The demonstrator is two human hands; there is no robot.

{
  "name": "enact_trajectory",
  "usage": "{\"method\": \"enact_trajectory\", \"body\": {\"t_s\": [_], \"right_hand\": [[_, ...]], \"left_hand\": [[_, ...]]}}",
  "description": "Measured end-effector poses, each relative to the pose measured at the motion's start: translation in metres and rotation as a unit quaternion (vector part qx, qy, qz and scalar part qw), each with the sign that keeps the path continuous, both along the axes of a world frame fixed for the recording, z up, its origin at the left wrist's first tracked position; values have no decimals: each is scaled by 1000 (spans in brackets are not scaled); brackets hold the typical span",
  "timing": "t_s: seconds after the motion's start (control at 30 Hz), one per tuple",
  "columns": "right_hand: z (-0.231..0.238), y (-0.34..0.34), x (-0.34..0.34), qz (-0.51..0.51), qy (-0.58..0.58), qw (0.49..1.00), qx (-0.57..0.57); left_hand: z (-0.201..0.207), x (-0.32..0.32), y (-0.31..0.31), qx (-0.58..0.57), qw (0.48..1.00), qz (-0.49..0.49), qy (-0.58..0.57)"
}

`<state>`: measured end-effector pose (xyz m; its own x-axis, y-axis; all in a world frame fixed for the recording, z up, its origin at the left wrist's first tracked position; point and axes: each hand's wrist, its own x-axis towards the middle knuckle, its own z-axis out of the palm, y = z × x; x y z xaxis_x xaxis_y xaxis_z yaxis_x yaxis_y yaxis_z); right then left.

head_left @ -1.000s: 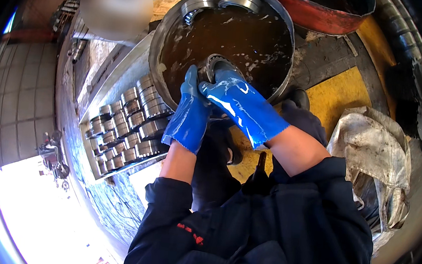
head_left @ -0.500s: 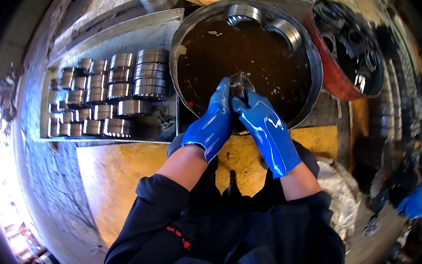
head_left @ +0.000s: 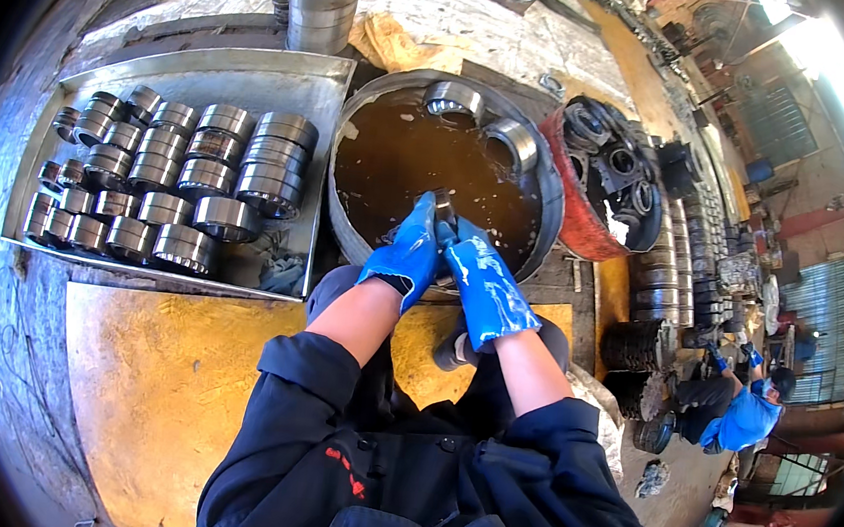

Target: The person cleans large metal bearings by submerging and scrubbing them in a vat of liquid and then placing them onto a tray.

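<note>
In blue gloves wet with liquid, my left hand (head_left: 406, 248) and my right hand (head_left: 482, 281) meet over the near side of a round metal tub (head_left: 336, 196). Between them they grip a small, dark, shiny metal bearing ring (head_left: 443, 202), whose lower part the gloves cover. Brown liquid (head_left: 407, 147) fills much of the tub, with light flecks floating on it. At the tub's far side rest a bearing (head_left: 453, 99) and a second bearing (head_left: 515, 145), both partly out of the liquid.
Left of the tub, a shallow metal tray (head_left: 198, 71) holds rows of stacked bearings (head_left: 278, 156) and a grey rag (head_left: 281, 269). A red drum (head_left: 569, 211) with dark metal parts stands right. Yellow board (head_left: 162, 371) lies underfoot. A co-worker in blue (head_left: 742, 420) sits far right.
My view has swung, bringing the co-worker and far right into fuller sight. Both hands still grip the ring over the tub; their grip looks much the same.
</note>
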<state>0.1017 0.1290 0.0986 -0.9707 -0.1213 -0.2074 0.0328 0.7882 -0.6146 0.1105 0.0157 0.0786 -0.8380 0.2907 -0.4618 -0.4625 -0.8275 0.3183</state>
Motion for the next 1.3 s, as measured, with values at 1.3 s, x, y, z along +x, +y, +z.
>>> {"method": "enact_trajectory", "body": {"t_s": [1.3], "right_hand": [[3,-16,13,-80,-52,994,-52]], "left_hand": [[3,5,0,-1,999,18,43]]}}
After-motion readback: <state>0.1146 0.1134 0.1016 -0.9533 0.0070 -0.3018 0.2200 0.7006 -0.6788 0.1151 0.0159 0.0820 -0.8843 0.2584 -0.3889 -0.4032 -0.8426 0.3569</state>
